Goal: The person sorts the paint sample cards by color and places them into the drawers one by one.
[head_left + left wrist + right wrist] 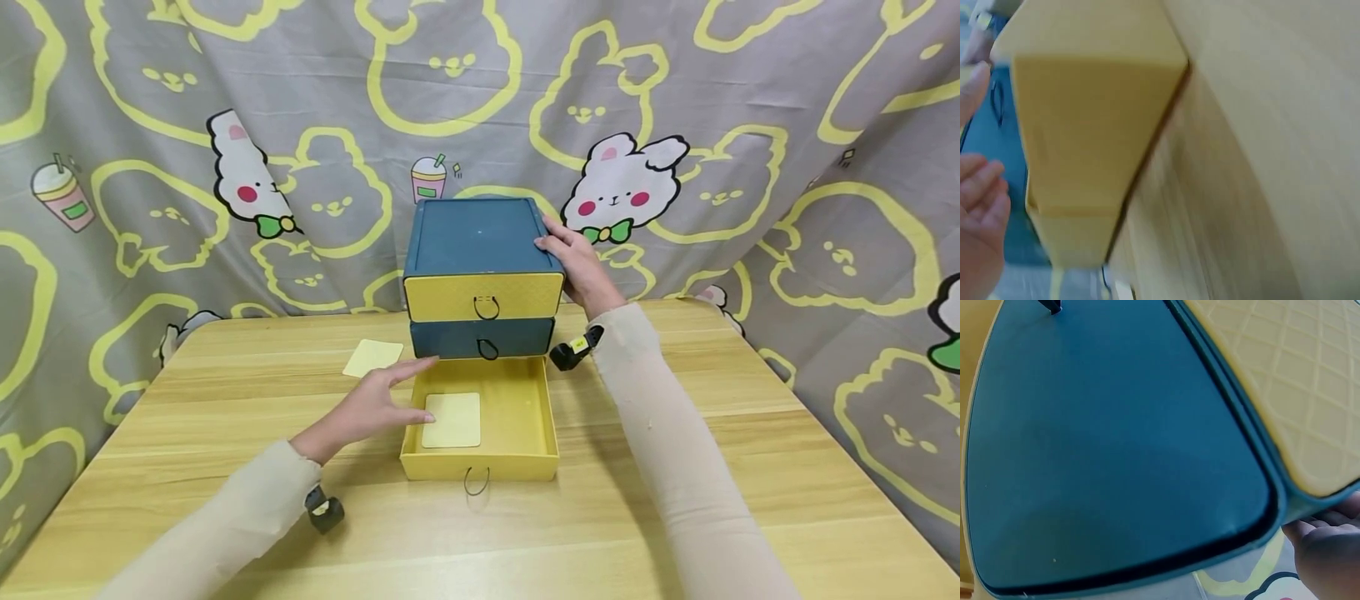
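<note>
A stacked drawer box with a dark blue top stands at the table's far middle. It has a yellow upper drawer front, a blue middle front and a yellow bottom drawer pulled out. A pale yellow square card lies flat in the bottom drawer's left half. My left hand is spread over that drawer's left wall, thumb tip near the card, holding nothing. My right hand rests against the box's upper right edge; some of its fingers are hidden along the side.
A second pale yellow card lies on the wooden table, left of the box. Thin black loops serve as drawer pulls. A grey patterned curtain hangs behind the table and at both sides.
</note>
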A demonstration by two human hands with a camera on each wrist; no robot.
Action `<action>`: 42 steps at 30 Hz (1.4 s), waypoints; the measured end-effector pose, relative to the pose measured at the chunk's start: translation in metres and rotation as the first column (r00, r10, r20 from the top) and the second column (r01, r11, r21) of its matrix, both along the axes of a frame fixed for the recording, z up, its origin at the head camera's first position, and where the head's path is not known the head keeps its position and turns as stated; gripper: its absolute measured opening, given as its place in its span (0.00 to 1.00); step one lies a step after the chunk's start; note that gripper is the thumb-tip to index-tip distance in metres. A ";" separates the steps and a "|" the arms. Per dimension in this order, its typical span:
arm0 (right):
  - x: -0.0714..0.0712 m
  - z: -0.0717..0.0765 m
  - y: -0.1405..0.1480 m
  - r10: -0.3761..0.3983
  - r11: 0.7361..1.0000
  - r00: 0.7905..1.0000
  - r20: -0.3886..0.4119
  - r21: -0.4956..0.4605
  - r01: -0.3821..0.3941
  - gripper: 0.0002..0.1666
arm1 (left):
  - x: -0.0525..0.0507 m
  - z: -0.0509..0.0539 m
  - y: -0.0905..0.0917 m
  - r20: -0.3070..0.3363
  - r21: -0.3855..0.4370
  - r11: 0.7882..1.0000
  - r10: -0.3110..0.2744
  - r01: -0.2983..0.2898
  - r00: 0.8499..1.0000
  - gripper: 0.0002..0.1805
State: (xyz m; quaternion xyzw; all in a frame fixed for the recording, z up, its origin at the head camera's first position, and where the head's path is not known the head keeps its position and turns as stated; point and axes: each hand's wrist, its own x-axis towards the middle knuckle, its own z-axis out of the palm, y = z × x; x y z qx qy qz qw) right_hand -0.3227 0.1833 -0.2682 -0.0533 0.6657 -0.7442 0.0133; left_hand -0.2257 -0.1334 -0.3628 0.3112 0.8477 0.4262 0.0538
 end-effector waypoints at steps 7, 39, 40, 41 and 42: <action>-0.001 -0.002 -0.001 0.006 1.000 1.000 -0.001 0.000 -0.006 0.39 | -0.024 -0.006 -0.044 0.059 0.077 0.997 -0.020 0.015 0.998 0.38; 0.000 -0.002 -0.001 -0.012 1.000 1.000 -0.004 -0.005 0.012 0.38 | -0.126 -0.042 -0.111 0.205 -0.205 0.978 0.065 -0.022 0.977 0.49; 0.000 -0.002 -0.001 -0.013 1.000 1.000 -0.003 -0.007 0.013 0.38 | -0.128 -0.043 -0.111 0.198 -0.220 0.975 0.068 -0.023 0.978 0.49; 0.000 -0.002 0.000 -0.014 1.000 1.000 -0.002 -0.009 0.014 0.38 | -0.129 -0.044 -0.110 0.191 -0.231 0.973 0.068 -0.022 0.979 0.49; 0.000 -0.002 0.000 -0.013 1.000 1.000 -0.001 -0.010 0.013 0.38 | -0.130 -0.044 -0.110 0.190 -0.239 0.971 0.066 -0.019 0.980 0.49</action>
